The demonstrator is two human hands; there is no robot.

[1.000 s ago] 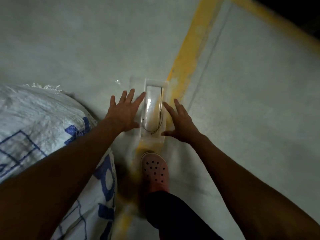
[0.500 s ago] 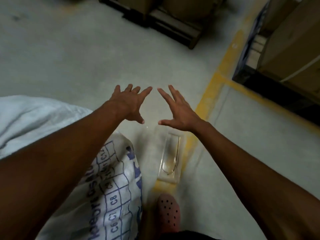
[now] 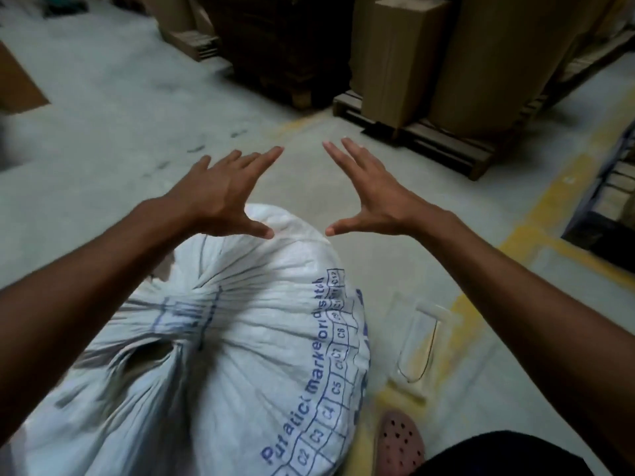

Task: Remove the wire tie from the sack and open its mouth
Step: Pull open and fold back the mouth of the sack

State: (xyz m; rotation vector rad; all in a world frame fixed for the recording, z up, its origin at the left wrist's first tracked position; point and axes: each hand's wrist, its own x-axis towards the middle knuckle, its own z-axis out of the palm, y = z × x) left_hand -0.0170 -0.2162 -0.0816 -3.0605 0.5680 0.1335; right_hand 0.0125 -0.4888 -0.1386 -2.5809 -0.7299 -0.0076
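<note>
I see both hands raised above the white woven plastic sack with blue printed grid lettering (image 3: 240, 355), neither touching it. Left hand (image 3: 220, 197): grip spread, fingers splayed, empty. Right hand (image 3: 374, 201): grip spread likewise, empty. The sack sits near left on the grey concrete floor (image 3: 103, 139), its gathered mouth puckered. A thin dark wire tie (image 3: 424, 355) lies in a clear plastic tray (image 3: 427, 312) to the right, beside a pink perforated clog (image 3: 400, 441).

Bare forearms, a pink perforated clog (image 3: 400, 444), dark trousers (image 3: 498, 456).
</note>
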